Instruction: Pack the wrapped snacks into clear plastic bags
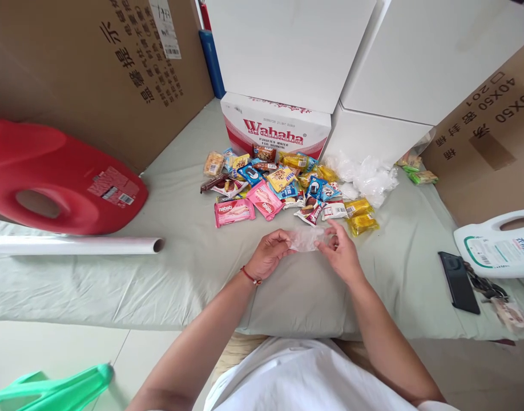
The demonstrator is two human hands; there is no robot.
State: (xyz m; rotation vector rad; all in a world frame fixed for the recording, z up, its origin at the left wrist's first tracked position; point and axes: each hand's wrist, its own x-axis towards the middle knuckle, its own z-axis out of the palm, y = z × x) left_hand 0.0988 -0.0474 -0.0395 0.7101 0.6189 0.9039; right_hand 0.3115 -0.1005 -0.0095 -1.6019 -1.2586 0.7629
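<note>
bag, prob. plastic, btwn both hands

A clear bag is held between the left hand and the right hand above the bed. Snack packs are heaped just beyond, near the bed's far edge, before a Wahaha box.

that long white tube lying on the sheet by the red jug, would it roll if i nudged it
Probably yes: the white tube is round, with an open end, and lies flat on the sheet. The wrinkled cloth might slow it. The red jug close behind would likely stop it that way.
</note>
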